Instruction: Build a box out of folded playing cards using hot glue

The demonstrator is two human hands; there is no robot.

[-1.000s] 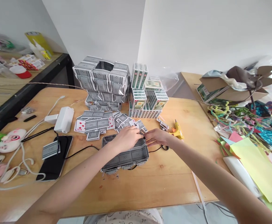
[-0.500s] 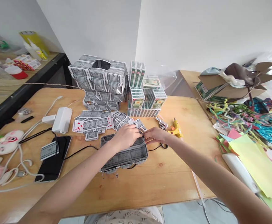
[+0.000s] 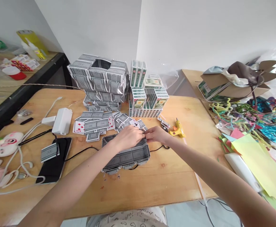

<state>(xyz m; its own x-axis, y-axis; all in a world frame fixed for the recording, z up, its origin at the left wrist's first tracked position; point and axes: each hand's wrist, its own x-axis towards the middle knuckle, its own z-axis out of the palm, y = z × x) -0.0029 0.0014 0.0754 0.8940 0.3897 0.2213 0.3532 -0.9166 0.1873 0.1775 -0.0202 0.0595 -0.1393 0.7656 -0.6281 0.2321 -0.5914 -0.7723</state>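
An open-topped box made of playing cards (image 3: 128, 156) lies on the table in front of me, grey card backs facing out. My left hand (image 3: 130, 137) reaches over it, fingers pinched on the rim at its far right corner. Against the same corner, my right hand (image 3: 157, 135) pinches from the outside, its fingertips meeting the left ones. Any small piece between the fingertips is hidden. Just beyond the hands, loose playing cards (image 3: 96, 125) lie spread out, mostly face down. A yellow glue gun (image 3: 178, 130) rests to the right of my right hand.
Behind stand a larger playing-card structure (image 3: 99, 80) and stacked card packs (image 3: 138, 99). On the left are a black phone (image 3: 54, 165), a white adapter (image 3: 62, 121) and cables. Coloured paper (image 3: 254, 157), pipe cleaners (image 3: 223, 108) and a cardboard box (image 3: 237, 90) crowd the right side.
The fingers of both hands have drawn closer together at the box's far right corner. The box stays in place; the view has shifted slightly.
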